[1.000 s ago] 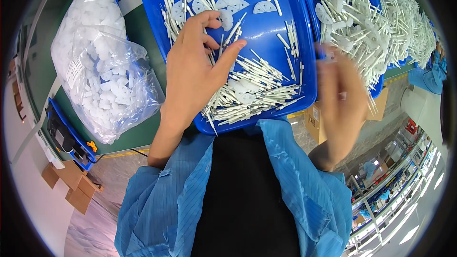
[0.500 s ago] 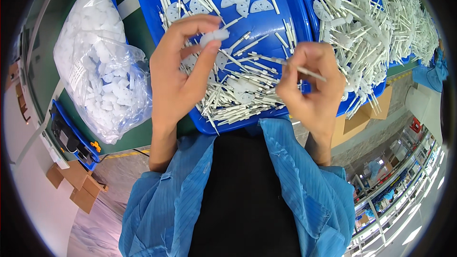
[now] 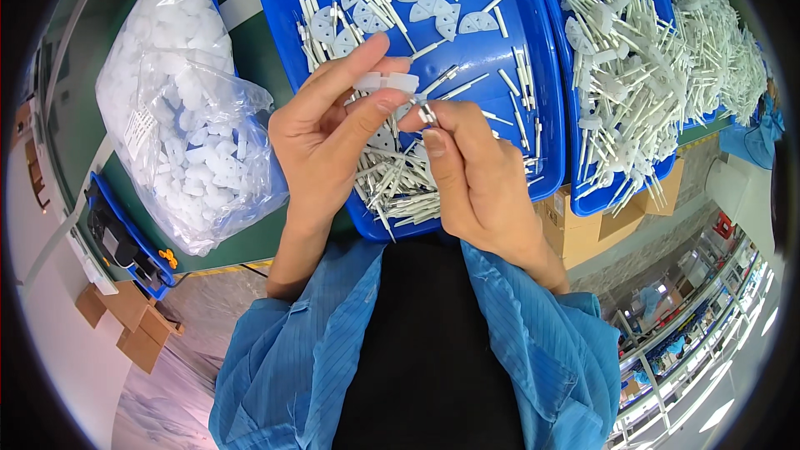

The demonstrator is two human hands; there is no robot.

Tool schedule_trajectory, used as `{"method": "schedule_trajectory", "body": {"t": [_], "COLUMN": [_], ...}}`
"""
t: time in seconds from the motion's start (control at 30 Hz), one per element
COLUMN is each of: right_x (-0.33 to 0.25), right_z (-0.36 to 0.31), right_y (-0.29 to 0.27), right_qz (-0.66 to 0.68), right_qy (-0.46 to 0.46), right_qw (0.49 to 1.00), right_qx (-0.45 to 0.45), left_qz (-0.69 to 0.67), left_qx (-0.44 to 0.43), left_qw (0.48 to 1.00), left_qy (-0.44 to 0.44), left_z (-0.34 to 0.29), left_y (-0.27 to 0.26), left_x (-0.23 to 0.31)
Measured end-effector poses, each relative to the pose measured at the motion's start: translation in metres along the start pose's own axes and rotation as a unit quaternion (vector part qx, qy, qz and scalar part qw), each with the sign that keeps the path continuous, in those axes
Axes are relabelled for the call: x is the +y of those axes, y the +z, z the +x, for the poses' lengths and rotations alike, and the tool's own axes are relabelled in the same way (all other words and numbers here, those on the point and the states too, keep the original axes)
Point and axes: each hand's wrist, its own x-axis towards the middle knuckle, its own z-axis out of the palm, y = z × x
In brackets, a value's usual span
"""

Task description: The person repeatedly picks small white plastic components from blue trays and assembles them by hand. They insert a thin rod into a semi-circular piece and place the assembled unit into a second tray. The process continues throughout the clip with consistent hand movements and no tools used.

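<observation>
My left hand (image 3: 321, 133) pinches a small white plastic piece (image 3: 402, 82) between thumb and fingers, above the blue tray (image 3: 492, 54). Right beside it, my right hand (image 3: 483, 179) grips a thin white rod (image 3: 427, 114) with a metallic part showing at the fingertips. The two hands meet closely; whether the rod enters the plastic piece cannot be made out. Below them lies a heap of white rods (image 3: 396, 192), partly covered by my hands. Flat, half-round white pieces with small holes (image 3: 479, 22) are scattered toward the tray's far side.
A clear bag of white plastic pieces (image 3: 187, 150) stands left of the tray on the green table (image 3: 250, 58). To the right, another blue tray (image 3: 586, 202) is heaped with rods and plastic pieces. Below it stands a cardboard box (image 3: 575, 233). A black device (image 3: 117, 237) sits far left.
My right hand has moved left with the rod, up to the piece in my left hand. The rod has turned in my fingers. The view has shifted slightly.
</observation>
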Motion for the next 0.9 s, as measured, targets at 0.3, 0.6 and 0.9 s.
{"method": "schedule_trajectory", "body": {"t": [0.3, 0.6, 0.9], "right_x": [0.007, -0.007, -0.009], "right_z": [0.002, -0.003, -0.003], "right_y": [0.008, -0.009, -0.008], "right_qz": [0.001, 0.073, 0.141], "right_qy": [-0.012, 0.079, 0.103], "right_qw": [1.0, 0.994, 0.981], "right_qx": [0.02, -0.012, 0.088], "left_qz": [-0.115, 0.079, 0.252], "left_qx": [-0.042, -0.008, -0.067], "left_qw": [0.992, 0.984, 0.914], "left_qy": [-0.03, 0.157, 0.31], "left_z": [0.004, 0.001, 0.014], "left_y": [-0.004, -0.009, -0.014], "left_x": [0.004, -0.004, 0.008]}}
